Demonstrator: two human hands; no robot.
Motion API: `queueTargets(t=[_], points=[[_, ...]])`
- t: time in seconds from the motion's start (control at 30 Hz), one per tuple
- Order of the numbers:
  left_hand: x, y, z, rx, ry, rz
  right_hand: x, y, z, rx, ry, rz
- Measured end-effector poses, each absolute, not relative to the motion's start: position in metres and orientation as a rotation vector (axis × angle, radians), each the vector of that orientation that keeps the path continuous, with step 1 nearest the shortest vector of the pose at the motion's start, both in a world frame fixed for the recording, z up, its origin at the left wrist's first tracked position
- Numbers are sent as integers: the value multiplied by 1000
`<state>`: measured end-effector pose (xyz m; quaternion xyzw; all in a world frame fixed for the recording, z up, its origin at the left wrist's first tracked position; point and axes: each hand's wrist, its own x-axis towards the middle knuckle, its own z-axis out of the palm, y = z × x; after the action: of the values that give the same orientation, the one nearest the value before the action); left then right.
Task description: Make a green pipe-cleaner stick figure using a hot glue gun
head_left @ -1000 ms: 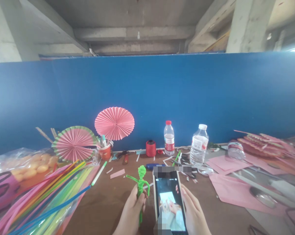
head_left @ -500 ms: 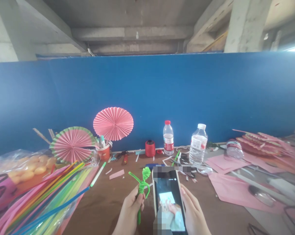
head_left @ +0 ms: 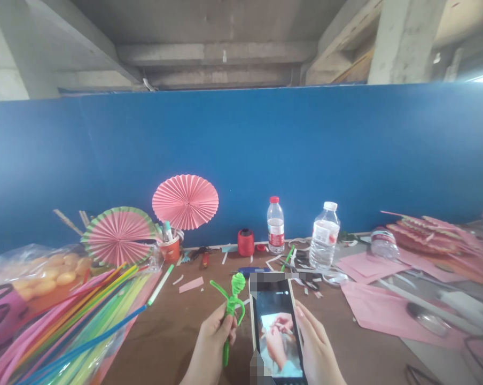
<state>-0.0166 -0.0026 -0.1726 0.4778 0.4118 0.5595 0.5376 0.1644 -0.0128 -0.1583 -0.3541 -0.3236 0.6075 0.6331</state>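
Near the bench's front edge, the left hand point(head_left: 209, 345) was closed around a green pipe-cleaner figure point(head_left: 231, 305), held upright, while the right hand point(head_left: 317, 347) cupped a phone point(head_left: 277, 331) just beside it, fingers curled on its edge.

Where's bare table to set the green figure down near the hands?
Bare brown table lies between the pipe cleaner bundle and the left hand holding the green figure. Behind the phone, scraps, scissors and bottles crowd it; pink paper sheets cover the right.
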Motion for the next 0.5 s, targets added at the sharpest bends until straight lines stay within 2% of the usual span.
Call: queueTargets(t=[0.27,0.5], points=[[-16,-3,-173,1096,950,1326,164,-15,-156,-918,-800,1253],[-16,-5,-169,1085,961,1314,166,-13,-159,-925,-789,1293]])
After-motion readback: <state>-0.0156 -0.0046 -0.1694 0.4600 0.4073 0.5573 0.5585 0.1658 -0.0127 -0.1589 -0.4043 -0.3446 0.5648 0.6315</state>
